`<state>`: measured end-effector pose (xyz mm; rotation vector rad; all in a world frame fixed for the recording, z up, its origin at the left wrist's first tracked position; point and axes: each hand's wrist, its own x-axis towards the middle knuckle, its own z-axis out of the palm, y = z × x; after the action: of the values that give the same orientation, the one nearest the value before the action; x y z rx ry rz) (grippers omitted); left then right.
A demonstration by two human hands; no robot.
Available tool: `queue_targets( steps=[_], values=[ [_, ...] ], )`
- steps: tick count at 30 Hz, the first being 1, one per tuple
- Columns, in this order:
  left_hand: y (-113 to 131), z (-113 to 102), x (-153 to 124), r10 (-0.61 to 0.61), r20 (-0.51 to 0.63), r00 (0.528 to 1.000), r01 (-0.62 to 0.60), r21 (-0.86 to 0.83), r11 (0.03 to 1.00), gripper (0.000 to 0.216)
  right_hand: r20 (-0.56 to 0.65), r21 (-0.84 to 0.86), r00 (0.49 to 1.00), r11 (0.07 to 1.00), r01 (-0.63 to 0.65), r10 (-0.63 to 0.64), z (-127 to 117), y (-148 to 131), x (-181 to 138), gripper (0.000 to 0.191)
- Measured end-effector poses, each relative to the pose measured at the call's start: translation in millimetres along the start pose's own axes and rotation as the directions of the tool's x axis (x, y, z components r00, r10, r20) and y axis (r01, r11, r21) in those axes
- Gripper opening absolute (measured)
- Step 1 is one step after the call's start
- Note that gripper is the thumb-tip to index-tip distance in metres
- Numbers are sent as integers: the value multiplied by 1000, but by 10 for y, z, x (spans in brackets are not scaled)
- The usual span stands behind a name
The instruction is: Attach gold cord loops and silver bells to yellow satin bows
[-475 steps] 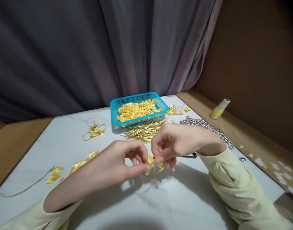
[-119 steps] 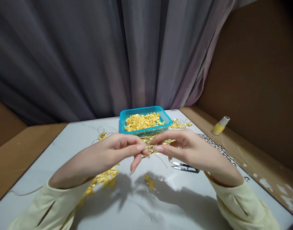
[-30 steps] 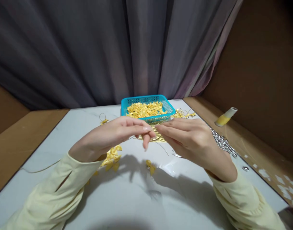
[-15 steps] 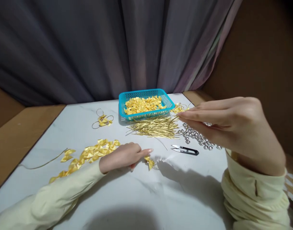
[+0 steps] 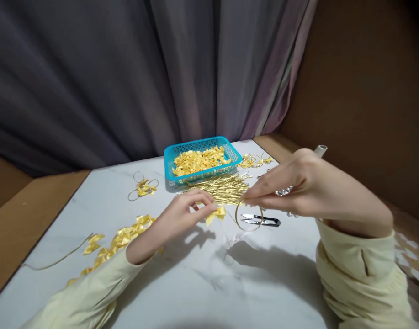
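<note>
My left hand (image 5: pixel 185 210) pinches a yellow ribbon bow (image 5: pixel 216 214) between thumb and fingertips, a little above the white table. To its right, my right hand (image 5: pixel 288 189) grips the top of a thin gold-coloured ring (image 5: pixel 237 217), which hangs upright from the fingertips. Bow and ring are close but apart. Behind the ring, black-handled thread snips (image 5: pixel 269 222) lie on the table. A bundle of gold twist ties (image 5: pixel 226 188) lies just beyond both hands. Silver bells (image 5: pixel 285 191) are partly hidden behind my right hand.
A blue basket (image 5: pixel 168 165) of yellow bows stands at the back. Ringed bow pieces (image 5: pixel 143 187) lie on the left, with more (image 5: pixel 255 161) right of the basket. Loose bows (image 5: pixel 127 233) and a cord (image 5: pixel 58 261) lie near my left arm. A grey curtain (image 5: pixel 127 82) hangs behind.
My left hand has lifted the bow off the table. My right hand has lowered and moved left with the ring, bringing it near the bow. The view has shifted slightly.
</note>
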<state>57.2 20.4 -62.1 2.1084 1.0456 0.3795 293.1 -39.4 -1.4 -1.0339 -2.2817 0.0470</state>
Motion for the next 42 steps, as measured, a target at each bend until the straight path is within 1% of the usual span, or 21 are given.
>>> queue_targets(
  steps=[2,3,5,7,12,18,22,26,29,34,37,42],
  values=[
    [163,-86,-34,52,-124,991,-52,-1,999,28,159,181,987,981,-63,34,17,-2,42,14],
    [232,-110,-53,71,-225,972,-78,-19,997,25,232,258,971,959,-116,55,30,-11,67,14],
    [332,-130,-93,99,-336,937,-112,-22,993,22,319,337,943,918,-210,99,65,-37,120,13],
    [383,-124,-125,130,-375,918,-142,-4,990,21,360,374,924,888,-269,129,107,-61,165,14],
    [378,-96,-168,224,-346,911,-206,91,974,15,395,409,904,851,-330,161,193,-60,201,17],
    [366,-66,-157,258,-323,911,-234,110,966,6,395,405,902,849,-339,172,226,-16,191,20],
    [374,-57,-138,355,-300,885,-311,185,932,8,394,377,898,857,-353,196,234,-16,203,22],
    [345,-57,-122,464,-266,845,-393,279,876,7,429,358,875,847,-393,224,234,-24,205,21],
    [317,-55,-120,517,-239,822,-444,298,845,8,442,354,867,844,-402,227,236,-25,204,22],
    [289,-49,-149,574,-173,800,-511,306,804,9,443,314,863,859,-405,244,252,-17,209,22],
    [279,-46,-171,580,-147,802,-518,312,796,10,440,309,869,870,-385,228,264,-8,206,23],
    [248,-31,-183,580,-133,804,-506,359,784,12,439,303,872,877,-372,217,273,-1,204,22]
  ],
)
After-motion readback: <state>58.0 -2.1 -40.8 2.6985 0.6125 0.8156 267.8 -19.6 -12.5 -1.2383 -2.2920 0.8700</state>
